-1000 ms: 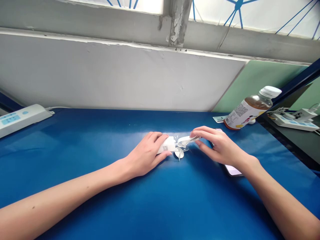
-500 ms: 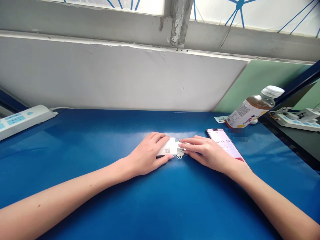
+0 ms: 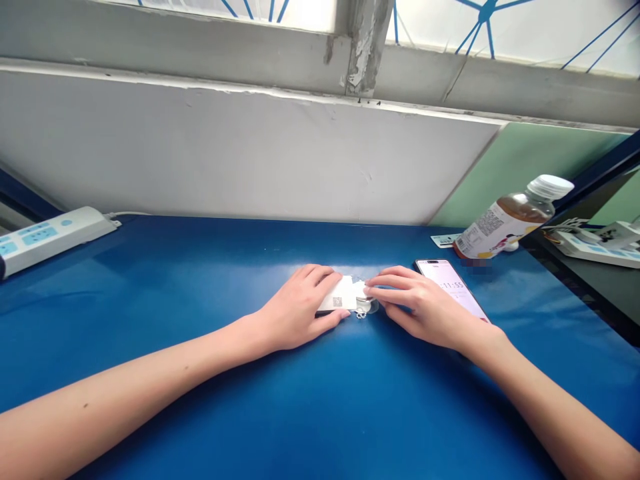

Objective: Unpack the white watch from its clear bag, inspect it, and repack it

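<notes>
A flat white box (image 3: 345,293) with a small printed square code lies on the blue table. My left hand (image 3: 304,303) is closed over its left part, thumb along the near edge and fingers across the top. At the box's right end is a small white piece (image 3: 361,291), with clear plastic and a shiny chain-like bit (image 3: 361,315) showing beneath. The bent fingertips of my right hand (image 3: 417,303) pinch the right side of that piece. What lies under the fingertips is too small to make out.
A phone (image 3: 453,287) showing a timer lies under and behind my right wrist. Farther right stands a tilted-looking drink bottle (image 3: 510,220), with a small card (image 3: 444,241) beside it. Power strips lie at the left (image 3: 55,240) and right (image 3: 600,247); a wall closes off the back.
My right fingers have shifted slightly right and up, showing more of the small white piece and the plastic. My left hand stays on the box. The view has moved a little.
</notes>
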`<state>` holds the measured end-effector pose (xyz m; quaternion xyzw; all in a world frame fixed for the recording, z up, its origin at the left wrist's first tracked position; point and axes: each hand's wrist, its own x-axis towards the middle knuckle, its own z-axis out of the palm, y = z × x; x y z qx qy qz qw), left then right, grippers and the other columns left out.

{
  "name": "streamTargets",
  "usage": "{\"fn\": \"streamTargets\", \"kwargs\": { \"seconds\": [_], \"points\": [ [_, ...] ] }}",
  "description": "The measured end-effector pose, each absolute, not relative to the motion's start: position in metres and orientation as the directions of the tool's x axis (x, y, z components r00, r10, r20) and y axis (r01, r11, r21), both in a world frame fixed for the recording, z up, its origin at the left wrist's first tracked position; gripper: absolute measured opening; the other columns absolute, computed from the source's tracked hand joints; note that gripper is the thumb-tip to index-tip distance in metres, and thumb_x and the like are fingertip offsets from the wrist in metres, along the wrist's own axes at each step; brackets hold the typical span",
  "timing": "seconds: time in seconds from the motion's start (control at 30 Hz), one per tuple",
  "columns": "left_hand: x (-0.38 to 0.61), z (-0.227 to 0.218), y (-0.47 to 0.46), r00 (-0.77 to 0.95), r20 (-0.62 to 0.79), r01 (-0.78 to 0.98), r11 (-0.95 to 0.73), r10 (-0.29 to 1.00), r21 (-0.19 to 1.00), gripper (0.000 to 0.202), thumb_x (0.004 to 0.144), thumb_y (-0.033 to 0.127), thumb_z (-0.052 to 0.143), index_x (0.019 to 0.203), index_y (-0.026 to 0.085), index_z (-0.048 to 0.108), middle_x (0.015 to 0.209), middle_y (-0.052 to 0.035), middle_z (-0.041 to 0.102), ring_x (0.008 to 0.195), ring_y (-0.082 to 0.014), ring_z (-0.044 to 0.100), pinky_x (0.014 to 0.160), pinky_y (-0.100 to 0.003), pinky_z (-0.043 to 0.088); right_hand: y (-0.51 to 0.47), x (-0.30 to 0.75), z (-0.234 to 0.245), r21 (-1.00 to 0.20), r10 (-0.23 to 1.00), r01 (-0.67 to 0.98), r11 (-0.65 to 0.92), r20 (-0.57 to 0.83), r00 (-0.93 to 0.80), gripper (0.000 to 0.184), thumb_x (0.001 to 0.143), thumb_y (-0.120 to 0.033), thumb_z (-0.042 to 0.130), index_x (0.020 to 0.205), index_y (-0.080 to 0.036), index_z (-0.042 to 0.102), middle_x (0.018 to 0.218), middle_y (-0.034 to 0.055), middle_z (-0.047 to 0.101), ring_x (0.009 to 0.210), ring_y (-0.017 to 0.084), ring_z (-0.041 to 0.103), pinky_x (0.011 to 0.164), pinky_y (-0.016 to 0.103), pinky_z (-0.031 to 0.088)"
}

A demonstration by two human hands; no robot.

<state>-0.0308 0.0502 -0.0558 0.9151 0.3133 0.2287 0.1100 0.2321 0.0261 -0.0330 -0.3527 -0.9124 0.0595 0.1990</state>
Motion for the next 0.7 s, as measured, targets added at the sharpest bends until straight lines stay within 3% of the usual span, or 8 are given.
{"fn": "streamTargets", "kwargs": {
  "seconds": [0.17,0.43,0.7],
  "points": [
    [-0.031,-0.056,0.051,0.697,0.355,0.521,-0.780,0.623,0.347,0.045,0.094,0.042,0.059,0.130,0.016,0.056,0.128,-0.0157,0.060,0.119,-0.0324,0.054,0.100,-0.050,0.048,0.026,0.230,-0.038,-0.250,0.677,0.630,0.735,0.322,-0.662,0.039,0.091,-0.012,0.054,0.125,-0.026,0.066,0.124,0.0096,0.071,0.118,0.030,0.062,0.095,0.051,0.057],
    [-0.031,-0.057,0.051,0.703,0.349,0.526,-0.784,0.619,0.329,0.046,0.094,0.042,0.059,0.131,0.014,0.056,0.130,-0.0169,0.059,0.120,-0.0333,0.054,0.101,-0.050,0.047,0.027,0.234,-0.037,-0.161,0.695,0.683,0.713,0.293,-0.657,0.024,0.094,-0.016,0.052,0.110,-0.019,0.070,0.128,0.0130,0.067,0.125,0.034,0.057,0.099,0.056,0.054],
    [-0.031,-0.058,0.051,0.706,0.375,0.501,-0.798,0.601,0.336,0.043,0.097,0.039,0.056,0.131,0.014,0.056,0.130,-0.0162,0.061,0.121,-0.0326,0.054,0.102,-0.050,0.047,0.009,0.212,-0.040,-0.264,0.724,0.675,0.689,0.214,-0.655,0.027,0.100,-0.028,0.047,0.117,-0.014,0.063,0.159,0.0191,0.034,0.151,0.033,0.023,0.116,0.054,0.038]
  ]
}}
